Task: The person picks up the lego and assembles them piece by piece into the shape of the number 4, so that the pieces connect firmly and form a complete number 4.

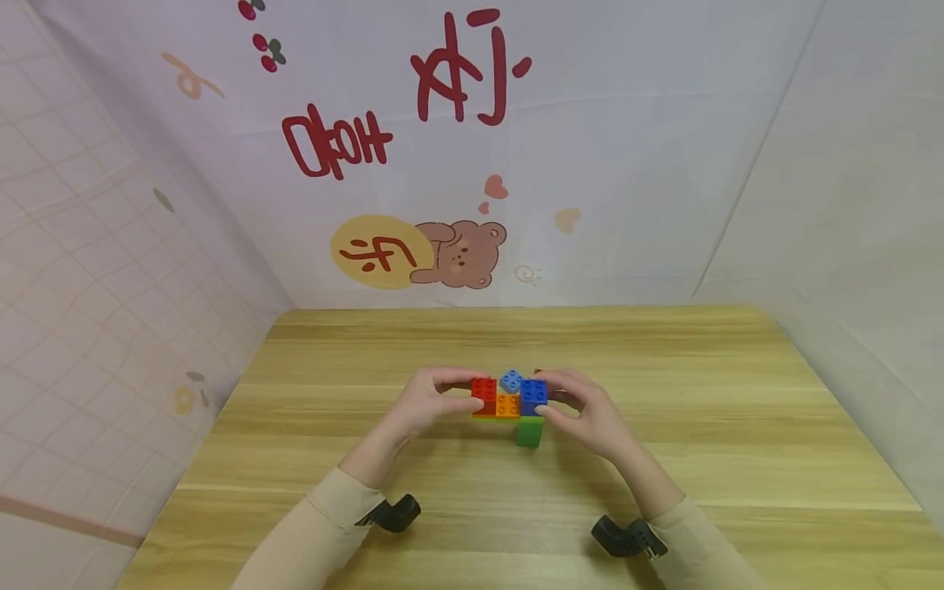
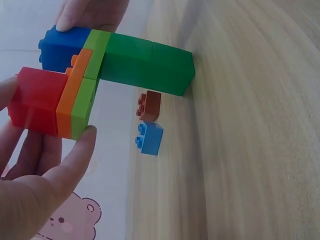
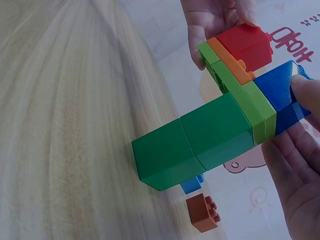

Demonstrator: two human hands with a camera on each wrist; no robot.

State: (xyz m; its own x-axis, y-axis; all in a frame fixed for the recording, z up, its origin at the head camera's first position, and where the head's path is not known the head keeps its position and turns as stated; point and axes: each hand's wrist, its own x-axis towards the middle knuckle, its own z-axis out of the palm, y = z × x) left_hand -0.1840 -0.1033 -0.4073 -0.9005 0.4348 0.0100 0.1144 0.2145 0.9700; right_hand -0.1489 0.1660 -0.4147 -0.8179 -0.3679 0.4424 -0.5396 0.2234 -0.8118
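Note:
A small toy-brick structure stands on the wooden table. Two dark green bricks [image 2: 172,70] make its upright column, with lime green pieces [image 2: 84,107] across the top that jut out to the left. Over these lies an orange piece [image 1: 508,405]. A red brick [image 2: 37,97] sits at the overhanging left end, gripped between the thumb and fingers of my left hand [image 1: 426,403]; one left fingertip touches the lime piece from below. Above the column is a dark blue brick [image 3: 282,92], which my right hand [image 1: 596,416] pinches.
Behind the structure lie a loose light blue brick [image 1: 511,380] and a brown brick [image 3: 201,212], close together on the table [image 1: 472,524]. A white cloth backdrop [image 1: 634,164] with red lettering and a printed bear hangs at the table's far edge.

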